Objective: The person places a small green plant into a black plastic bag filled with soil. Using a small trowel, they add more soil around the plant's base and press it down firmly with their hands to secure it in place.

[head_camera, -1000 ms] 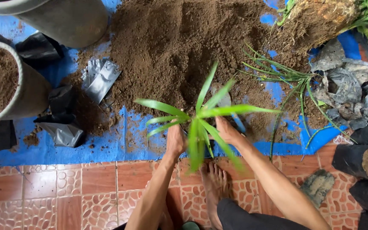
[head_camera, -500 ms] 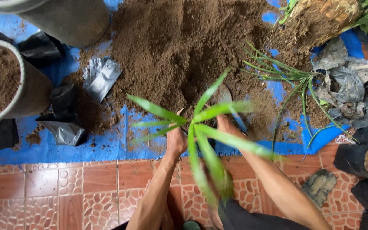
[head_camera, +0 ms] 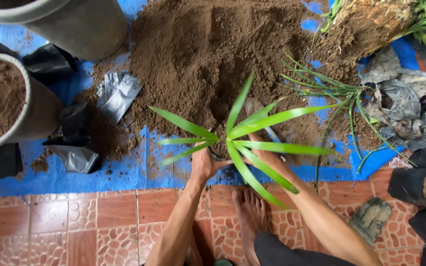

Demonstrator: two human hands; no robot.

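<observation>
Hemmed in at the centre: left hand and right hand pressed around the base of a green seedling, long leaves fanning outward over both wrists and blocking approach from above. Directly behind, a broad soil heap closing the far side. To the left, open blue tarp, then crumpled black grow bags and a soil-filled grey pot. To the right, loose grassy seedlings sprawled just beside the right forearm. Nearer, bare tiled floor wide open, save a bare foot between the arms.
</observation>
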